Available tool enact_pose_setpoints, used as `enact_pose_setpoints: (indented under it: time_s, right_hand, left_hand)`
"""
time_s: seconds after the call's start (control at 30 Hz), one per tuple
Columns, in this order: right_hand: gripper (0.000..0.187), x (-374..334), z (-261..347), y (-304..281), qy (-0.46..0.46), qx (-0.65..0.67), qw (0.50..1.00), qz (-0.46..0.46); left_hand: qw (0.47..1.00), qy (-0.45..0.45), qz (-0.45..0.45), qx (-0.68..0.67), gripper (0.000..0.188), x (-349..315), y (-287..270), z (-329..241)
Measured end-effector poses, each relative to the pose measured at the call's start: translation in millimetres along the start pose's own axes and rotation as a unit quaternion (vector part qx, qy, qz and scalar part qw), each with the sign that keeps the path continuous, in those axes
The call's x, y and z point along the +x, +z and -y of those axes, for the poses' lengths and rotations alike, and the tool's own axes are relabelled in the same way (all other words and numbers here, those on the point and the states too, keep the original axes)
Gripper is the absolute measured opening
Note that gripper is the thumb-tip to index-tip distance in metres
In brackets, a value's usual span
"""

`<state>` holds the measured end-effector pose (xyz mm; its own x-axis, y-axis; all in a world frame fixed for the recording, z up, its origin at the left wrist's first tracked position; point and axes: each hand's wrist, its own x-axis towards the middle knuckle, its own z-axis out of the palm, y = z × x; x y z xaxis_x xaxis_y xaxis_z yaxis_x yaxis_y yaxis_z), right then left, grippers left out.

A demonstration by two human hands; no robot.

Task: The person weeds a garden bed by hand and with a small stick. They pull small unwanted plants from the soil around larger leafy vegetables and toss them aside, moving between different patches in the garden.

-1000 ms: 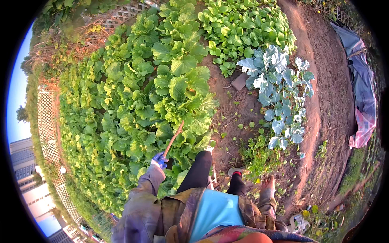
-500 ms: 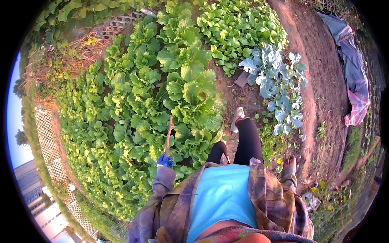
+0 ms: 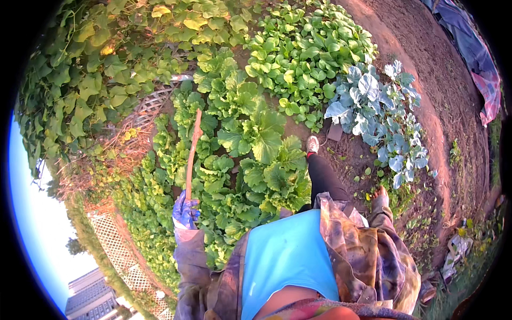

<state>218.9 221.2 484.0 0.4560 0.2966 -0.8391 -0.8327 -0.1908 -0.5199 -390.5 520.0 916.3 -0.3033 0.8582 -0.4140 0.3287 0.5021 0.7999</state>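
My left hand (image 3: 186, 210), in a blue glove, is closed around the lower end of a brown wooden stick (image 3: 193, 152). The stick points forward over the leafy green plants (image 3: 224, 170) and is held nearly upright in the picture. At my right side hangs my bare right hand (image 3: 380, 198), with nothing visible in it and its fingers loosely extended. Nearest to it are low weeds and bare soil. Part of my dark-legged stride shows, with one light shoe (image 3: 313, 144) on the soil path beside the leafy row.
Bluish-green broad-leaved plants (image 3: 373, 106) grow ahead on the right, next to a grey block (image 3: 335, 132). A bright green patch (image 3: 309, 53) lies farther ahead. Vines (image 3: 96, 64) climb at the far left above a lattice fence (image 3: 112, 240). Cloth sheeting (image 3: 469, 42) lies far right.
My left hand has moved left and outward with the stick, which reaches farther forward. The view has shifted, bringing more vines into sight. My right arm still hangs at my side.
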Motion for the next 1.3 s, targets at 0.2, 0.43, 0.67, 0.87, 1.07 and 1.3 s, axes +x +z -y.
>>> enact_pose_setpoints:
  time_s: [0.2,0.43,0.67,0.87,1.07,1.3]
  right_hand:
    - [0.043,17,46,160,-0.06,-0.171,0.969,0.167]
    - [0.025,-1,96,302,0.036,-0.007,0.997,0.074]
    - [0.021,-14,41,257,0.042,0.057,0.995,-0.068]
    - [0.022,-50,-1,243,0.008,0.181,0.97,-0.164]
    - [0.023,-93,-72,243,-0.011,0.267,0.926,-0.265]
    - [0.023,-125,-171,282,0.025,0.294,0.897,-0.33]
  left_hand:
    - [0.991,-0.071,0.11,0.019,0.039,69,113,-53]
    - [0.968,-0.143,0.203,-0.026,0.041,104,165,-67]
    - [0.948,-0.093,0.292,0.087,0.044,173,225,-120]
    - [0.893,-0.038,0.397,0.206,0.043,242,266,-133]
    - [0.797,-0.068,0.549,0.244,0.047,310,333,-120]
    - [0.61,0.179,0.631,0.444,0.039,345,399,-95]
